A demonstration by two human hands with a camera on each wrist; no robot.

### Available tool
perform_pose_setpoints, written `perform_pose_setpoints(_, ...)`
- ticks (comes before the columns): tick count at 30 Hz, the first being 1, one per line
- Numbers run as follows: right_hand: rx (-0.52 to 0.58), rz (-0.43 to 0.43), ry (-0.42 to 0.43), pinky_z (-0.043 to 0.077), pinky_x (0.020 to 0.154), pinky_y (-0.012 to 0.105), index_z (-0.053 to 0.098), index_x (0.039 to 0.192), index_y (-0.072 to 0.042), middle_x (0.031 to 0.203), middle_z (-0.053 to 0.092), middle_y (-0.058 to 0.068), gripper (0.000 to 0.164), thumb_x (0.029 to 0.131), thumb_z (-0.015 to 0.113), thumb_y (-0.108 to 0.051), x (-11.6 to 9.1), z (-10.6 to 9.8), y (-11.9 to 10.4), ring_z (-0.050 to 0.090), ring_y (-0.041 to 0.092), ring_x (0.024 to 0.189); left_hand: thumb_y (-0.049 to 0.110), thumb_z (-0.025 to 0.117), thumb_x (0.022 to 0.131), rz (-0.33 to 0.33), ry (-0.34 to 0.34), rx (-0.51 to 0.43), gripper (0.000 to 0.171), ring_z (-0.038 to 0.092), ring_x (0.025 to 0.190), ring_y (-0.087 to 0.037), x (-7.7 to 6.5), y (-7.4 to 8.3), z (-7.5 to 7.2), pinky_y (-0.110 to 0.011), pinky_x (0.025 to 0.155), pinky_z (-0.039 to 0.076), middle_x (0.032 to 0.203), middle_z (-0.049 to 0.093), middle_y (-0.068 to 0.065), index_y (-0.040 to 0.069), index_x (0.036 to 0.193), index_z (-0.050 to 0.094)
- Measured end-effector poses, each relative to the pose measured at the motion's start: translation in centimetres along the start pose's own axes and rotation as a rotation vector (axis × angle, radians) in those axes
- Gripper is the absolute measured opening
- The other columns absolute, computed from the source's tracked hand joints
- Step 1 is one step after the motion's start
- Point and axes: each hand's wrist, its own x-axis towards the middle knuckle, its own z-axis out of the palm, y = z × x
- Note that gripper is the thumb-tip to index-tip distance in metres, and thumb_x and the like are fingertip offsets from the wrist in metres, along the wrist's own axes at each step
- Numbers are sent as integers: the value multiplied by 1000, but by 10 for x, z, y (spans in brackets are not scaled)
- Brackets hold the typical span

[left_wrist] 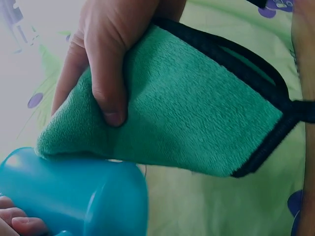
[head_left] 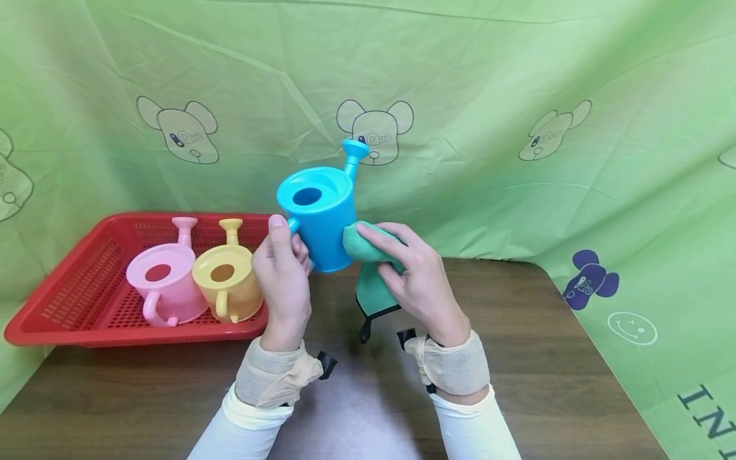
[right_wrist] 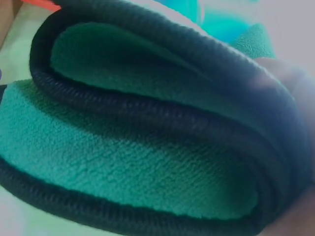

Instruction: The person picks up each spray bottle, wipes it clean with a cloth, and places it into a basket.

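A blue toy watering can (head_left: 324, 233) is held up above the table, its spout pointing away and to the right. My left hand (head_left: 283, 278) grips it by the handle, thumb on top. In my right hand (head_left: 422, 278) is a folded green cloth (head_left: 370, 287) with black edging, pinched between thumb and fingers. The cloth's folded end lies against the can's right side. In the left wrist view the cloth (left_wrist: 192, 103) meets the can's wall (left_wrist: 69, 182). Close up in the right wrist view, the cloth's layered folds (right_wrist: 123, 162) cover most of the can.
To the left, a red plastic basket (head_left: 63, 300) stands on the wooden table (head_left: 517, 358). A pink watering can (head_left: 178, 287) and a yellow one (head_left: 238, 287) sit upright inside it. A green printed curtain (head_left: 460, 115) hangs behind the table and down its right side.
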Motion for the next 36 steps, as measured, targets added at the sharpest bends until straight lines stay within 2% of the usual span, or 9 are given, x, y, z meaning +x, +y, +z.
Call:
perform_pose_setpoints(7, -5, 16, 63, 47, 79, 33, 61, 130, -27, 122, 59, 0, 54, 83, 57, -1, 0, -2, 1, 57, 13, 107, 42, 50, 95, 34, -78, 131, 49, 38, 50, -18, -2, -1, 1, -25, 51, 36, 56, 40, -6, 0, 69, 44)
perform_pose_setpoints(15, 15, 16, 117, 46, 78, 34, 63, 129, -23, 120, 61, 2, 53, 83, 56, 2, 2, -1, 1, 58, 16, 105, 42, 50, 95, 46, -105, 141, 49, 39, 47, -19, -3, -3, 2, -25, 48, 38, 55, 41, -8, 1, 69, 44)
perform_pose_setpoints(20, -1, 23, 123, 47, 78, 33, 62, 130, -25, 121, 60, 2, 51, 85, 56, -2, 2, -1, 0, 57, 15, 106, 43, 48, 96, 61, -120, 153, 47, 43, 45, -23, -5, -4, 3, -25, 45, 40, 56, 45, -11, 4, 70, 47)
perform_pose_setpoints(23, -14, 29, 128, 48, 78, 33, 62, 130, -26, 121, 60, 2, 50, 85, 55, -4, 2, 0, -1, 57, 14, 107, 42, 47, 96, 71, -121, 166, 46, 45, 47, -22, -6, -4, 2, -25, 47, 42, 57, 48, -11, 3, 72, 51)
perform_pose_setpoints(26, -20, 32, 132, 49, 78, 33, 62, 130, -26, 121, 60, 3, 50, 85, 55, -4, 2, 0, -1, 58, 15, 107, 43, 49, 95, 45, -131, 170, 47, 45, 47, -22, -6, -4, 1, -26, 48, 43, 55, 48, -10, 1, 73, 55)
perform_pose_setpoints(30, -27, 34, 130, 49, 76, 34, 62, 130, -26, 120, 60, 3, 49, 86, 55, -5, 2, 1, -3, 58, 15, 106, 46, 52, 93, -23, -159, 171, 51, 43, 45, -23, -6, -3, 0, -27, 46, 40, 53, 47, -9, -1, 72, 55)
perform_pose_setpoints(36, -53, 51, 99, 49, 73, 33, 61, 131, -28, 120, 60, 2, 51, 85, 56, -5, 2, 4, -4, 58, 14, 103, 54, 51, 90, -118, -226, 197, 55, 48, 45, -26, -9, -1, 2, -28, 43, 44, 56, 51, -11, 2, 73, 53)
